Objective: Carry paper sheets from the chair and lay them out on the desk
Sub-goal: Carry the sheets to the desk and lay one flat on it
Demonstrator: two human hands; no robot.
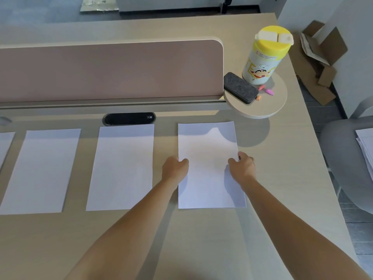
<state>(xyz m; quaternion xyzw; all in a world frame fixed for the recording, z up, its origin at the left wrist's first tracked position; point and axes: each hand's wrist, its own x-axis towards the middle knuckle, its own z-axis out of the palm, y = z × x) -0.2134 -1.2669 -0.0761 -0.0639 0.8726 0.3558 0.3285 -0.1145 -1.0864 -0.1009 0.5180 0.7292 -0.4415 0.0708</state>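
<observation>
Three laid sheets [123, 166] at 9 o'clock; left hand [175, 167], right hand [243, 167] pinch fourth sheet [207, 142] edges; paper stack [366, 146] on chair [341, 158], 3 o'clock, unlaid.

Yellow-lidded bottle [264, 55], eraser [240, 87], perhaps cardboard scraps [323, 61]

Left hand [175, 167] and right hand [243, 166] are pinching the side edges of the rightmost sheet [209, 146], centre-right of frame, thumbs on top. It is lying on or just over the desk [201, 239]; can't tell which. Middle sheet [123, 168] and left sheet [42, 170] are lying flat in a row beside it, gaps between. A cut-off sheet [5, 144] is showing at the left edge. A paper stack [366, 146] is sitting on the grey chair [341, 158], far right. Upper right, a round shelf [262, 107] is carrying a whiteboard eraser [240, 90] and a yellow-lidded canister [264, 55].
</observation>
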